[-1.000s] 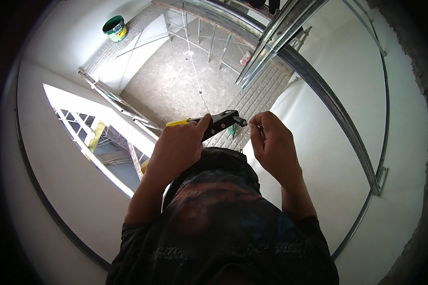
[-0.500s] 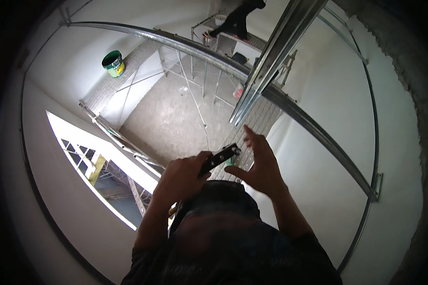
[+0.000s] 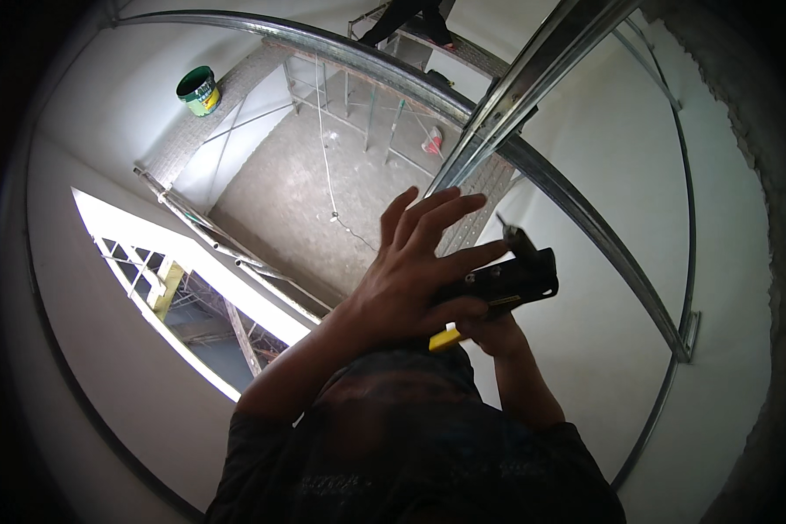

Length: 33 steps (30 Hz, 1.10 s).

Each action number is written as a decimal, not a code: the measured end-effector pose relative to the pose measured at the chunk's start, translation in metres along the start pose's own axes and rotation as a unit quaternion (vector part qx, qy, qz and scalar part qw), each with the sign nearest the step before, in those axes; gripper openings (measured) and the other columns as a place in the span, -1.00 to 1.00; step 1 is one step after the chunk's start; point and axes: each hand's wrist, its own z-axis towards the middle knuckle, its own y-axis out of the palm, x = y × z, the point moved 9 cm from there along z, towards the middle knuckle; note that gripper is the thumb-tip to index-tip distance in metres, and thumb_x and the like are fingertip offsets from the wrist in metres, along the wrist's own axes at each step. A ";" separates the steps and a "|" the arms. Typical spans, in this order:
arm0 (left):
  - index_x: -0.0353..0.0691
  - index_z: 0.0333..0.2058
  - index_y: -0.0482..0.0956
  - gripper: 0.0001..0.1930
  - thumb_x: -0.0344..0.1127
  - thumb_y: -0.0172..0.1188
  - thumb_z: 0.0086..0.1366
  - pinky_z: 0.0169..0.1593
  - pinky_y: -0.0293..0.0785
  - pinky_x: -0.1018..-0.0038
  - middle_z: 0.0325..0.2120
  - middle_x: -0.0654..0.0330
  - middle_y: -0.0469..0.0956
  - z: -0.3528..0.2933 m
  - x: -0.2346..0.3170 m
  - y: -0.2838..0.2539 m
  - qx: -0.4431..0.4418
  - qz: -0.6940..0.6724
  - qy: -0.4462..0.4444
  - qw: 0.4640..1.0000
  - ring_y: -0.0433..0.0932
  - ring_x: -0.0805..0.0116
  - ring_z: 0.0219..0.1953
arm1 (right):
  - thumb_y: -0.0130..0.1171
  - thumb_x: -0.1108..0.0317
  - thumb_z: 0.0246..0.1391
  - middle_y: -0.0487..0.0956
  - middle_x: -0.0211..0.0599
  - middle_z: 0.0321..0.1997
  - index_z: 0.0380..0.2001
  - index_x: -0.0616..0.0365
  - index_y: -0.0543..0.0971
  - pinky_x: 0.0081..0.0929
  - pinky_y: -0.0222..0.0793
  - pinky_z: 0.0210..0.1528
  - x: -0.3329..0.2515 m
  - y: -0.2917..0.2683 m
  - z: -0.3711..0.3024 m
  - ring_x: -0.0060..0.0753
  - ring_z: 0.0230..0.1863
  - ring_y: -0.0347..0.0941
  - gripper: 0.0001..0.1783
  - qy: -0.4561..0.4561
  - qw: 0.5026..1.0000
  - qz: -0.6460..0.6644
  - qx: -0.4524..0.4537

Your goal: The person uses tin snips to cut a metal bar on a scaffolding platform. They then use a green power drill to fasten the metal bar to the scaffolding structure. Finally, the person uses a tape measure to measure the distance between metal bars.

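One left hand (image 3: 403,278) spreads its fingers, unclosed, over one black metal hand tool with a yellow handle (image 3: 530,278), right of the frame's centre. One right hand (image 3: 503,335) is behind; its grip cannot be told. One green round bucket (image 3: 203,101) sits upper left.

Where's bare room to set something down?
Concrete floor between white cord and scaffold poles; scaffold deck between those poles and the green bucket. Crowded: where left hand, right hand and hand riveter bunch up.
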 end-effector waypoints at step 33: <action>-0.45 0.09 0.22 -0.47 -0.17 0.17 0.37 -0.08 0.47 0.07 -0.27 -0.25 0.55 0.027 -0.078 0.047 0.031 -0.221 -0.240 0.945 0.57 -0.27 -0.14 | 0.37 0.30 -0.08 0.35 0.20 0.17 0.22 0.40 0.24 -0.05 0.25 0.20 -0.073 0.014 0.047 0.23 0.19 0.30 -0.16 -0.182 0.789 -0.507 0.295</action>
